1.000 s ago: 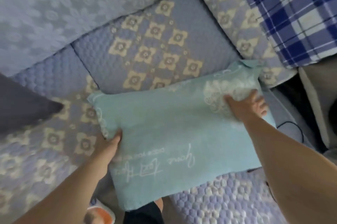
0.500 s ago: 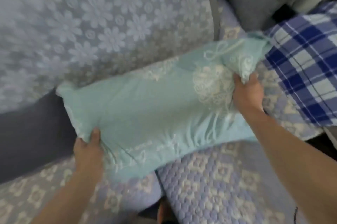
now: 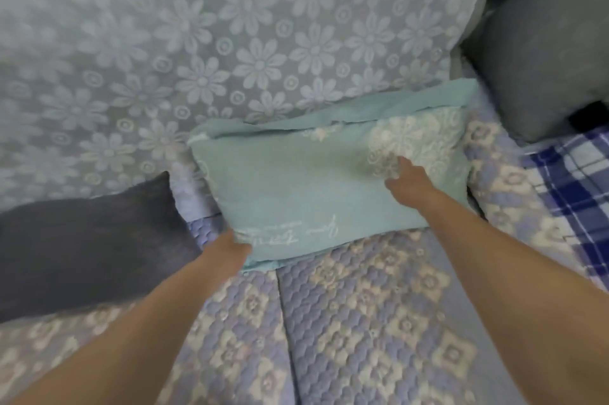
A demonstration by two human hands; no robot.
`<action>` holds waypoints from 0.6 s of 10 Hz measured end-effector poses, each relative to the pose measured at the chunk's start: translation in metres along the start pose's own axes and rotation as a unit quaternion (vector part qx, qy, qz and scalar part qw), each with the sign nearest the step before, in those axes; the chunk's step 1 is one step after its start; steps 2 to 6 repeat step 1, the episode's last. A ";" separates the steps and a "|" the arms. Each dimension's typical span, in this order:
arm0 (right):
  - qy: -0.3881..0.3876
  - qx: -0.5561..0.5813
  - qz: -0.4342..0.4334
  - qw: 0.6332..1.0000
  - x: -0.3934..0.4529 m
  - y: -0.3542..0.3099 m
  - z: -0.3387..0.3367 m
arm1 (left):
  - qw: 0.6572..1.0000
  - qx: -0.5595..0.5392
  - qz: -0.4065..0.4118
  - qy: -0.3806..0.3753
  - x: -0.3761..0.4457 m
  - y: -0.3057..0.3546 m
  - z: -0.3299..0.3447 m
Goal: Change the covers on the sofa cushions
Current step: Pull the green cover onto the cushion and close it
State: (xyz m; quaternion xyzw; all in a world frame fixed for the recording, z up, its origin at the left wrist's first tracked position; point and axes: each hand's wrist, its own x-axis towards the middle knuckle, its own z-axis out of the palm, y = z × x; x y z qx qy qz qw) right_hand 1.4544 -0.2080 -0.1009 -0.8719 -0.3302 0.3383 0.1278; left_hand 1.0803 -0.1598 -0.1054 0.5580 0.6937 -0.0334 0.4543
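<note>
Item: teal cushion (image 3: 316, 187), leaning on sofa back (image 3: 197, 41), long axis running 9–3 o'clock. Your left hand (image 3: 234, 248) grips its 7 o'clock corner; fingers hidden, grip only judged. Your right hand (image 3: 407, 175) lies on the front near 2 o'clock, fingers w/ slight curl, clamping nothing.

I see a teal cushion (image 3: 296, 187) leaning vs the sofa back (image 3: 204, 51), w/ its lower edge on the quilted seat (image 3: 372, 315). My left hand (image 3: 230, 248) is at its lower left corner; fingers hidden under the edge, grip unclear. My right hand (image 3: 407, 178) presses on its front by the white lace print. Dark cushion (image 3: 82, 246) lies just left. Plaid cloth (image 3: 580, 183) and grey cushion (image 3: 540, 61) at right.
</note>
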 end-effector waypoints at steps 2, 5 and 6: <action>-0.007 0.012 0.006 1.000 -0.017 -0.023 0.013 | 0.999 0.039 0.024 -0.011 -0.013 -0.002 -0.023; -0.007 0.012 0.006 1.000 -0.017 -0.023 0.013 | 0.999 0.039 0.024 -0.011 -0.013 -0.002 -0.023; -0.007 0.012 0.006 1.000 -0.017 -0.023 0.013 | 0.999 0.039 0.024 -0.011 -0.013 -0.002 -0.023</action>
